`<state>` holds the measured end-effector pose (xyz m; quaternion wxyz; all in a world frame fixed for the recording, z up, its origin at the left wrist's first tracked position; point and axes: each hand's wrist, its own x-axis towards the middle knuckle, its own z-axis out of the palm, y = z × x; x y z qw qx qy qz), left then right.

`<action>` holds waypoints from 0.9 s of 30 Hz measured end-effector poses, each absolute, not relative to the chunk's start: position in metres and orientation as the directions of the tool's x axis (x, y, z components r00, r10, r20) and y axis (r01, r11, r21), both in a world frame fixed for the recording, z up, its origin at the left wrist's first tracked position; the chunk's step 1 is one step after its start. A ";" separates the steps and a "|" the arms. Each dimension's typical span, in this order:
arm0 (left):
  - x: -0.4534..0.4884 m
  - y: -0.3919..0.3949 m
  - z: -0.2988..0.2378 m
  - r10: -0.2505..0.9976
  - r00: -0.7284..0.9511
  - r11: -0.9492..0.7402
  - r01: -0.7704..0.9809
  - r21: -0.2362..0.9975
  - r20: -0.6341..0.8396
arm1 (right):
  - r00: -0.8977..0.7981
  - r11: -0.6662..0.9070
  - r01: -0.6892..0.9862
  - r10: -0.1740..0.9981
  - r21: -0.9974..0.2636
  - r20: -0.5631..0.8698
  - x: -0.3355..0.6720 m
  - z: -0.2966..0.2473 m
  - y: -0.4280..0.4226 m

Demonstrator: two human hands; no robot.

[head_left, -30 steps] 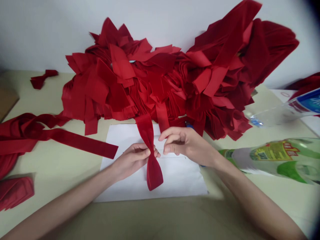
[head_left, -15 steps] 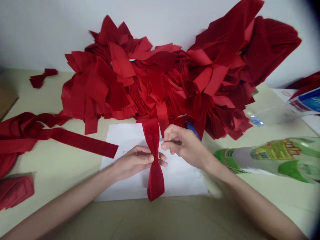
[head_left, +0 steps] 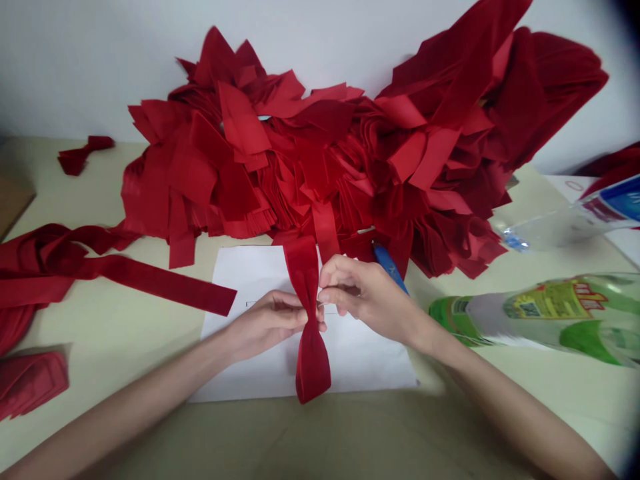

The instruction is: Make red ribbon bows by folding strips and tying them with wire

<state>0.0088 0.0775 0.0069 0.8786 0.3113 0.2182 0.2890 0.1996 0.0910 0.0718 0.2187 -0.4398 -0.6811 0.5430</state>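
A red velvet bow (head_left: pixel 311 347) stands on end over a white sheet of paper (head_left: pixel 360 353). My left hand (head_left: pixel 265 321) pinches the bow at its narrow waist, fingers closed round it. My right hand (head_left: pixel 363 297) sits just right of the waist with thumb and fingers pressed together at the bow's middle; what it pinches is too small to make out. A blue pen-like object (head_left: pixel 390 265) lies just behind the right hand.
A big heap of cut red ribbon pieces (head_left: pixel 325 153) fills the back of the table against the wall. A long red ribbon strip (head_left: pixel 150 280) lies at left, with folded red pieces (head_left: pixel 30 380) near the left edge. Two plastic bottles (head_left: pixel 540 313) lie at right.
The bow has shifted slightly toward me and to the right. My right hand closed from a loose curl into a pinch at the bow's waist, uncovering the blue object behind it.
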 end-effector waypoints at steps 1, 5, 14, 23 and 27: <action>0.009 0.078 0.007 0.644 0.737 0.638 -0.372 0.674 -0.204 | -0.524 0.035 0.368 0.834 -0.929 -0.176 0.201 0.071 0.092; 0.009 0.077 0.007 0.646 0.734 0.641 -0.373 0.671 -0.208 | -0.526 0.063 0.408 0.832 -0.911 -0.178 0.207 0.069 0.096; 0.007 0.077 0.003 0.667 0.708 0.632 -0.372 0.680 -0.232 | -0.524 0.146 0.527 0.832 -0.837 -0.185 0.207 0.072 0.094; 0.013 0.073 0.007 0.751 0.616 0.592 -0.470 0.655 -0.236 | -0.465 0.234 0.488 0.885 -0.841 -0.023 0.191 0.092 0.076; 0.016 0.069 0.015 0.786 0.559 0.565 -0.474 0.676 -0.264 | -0.448 0.234 0.542 0.893 -0.807 -0.043 0.182 0.084 0.069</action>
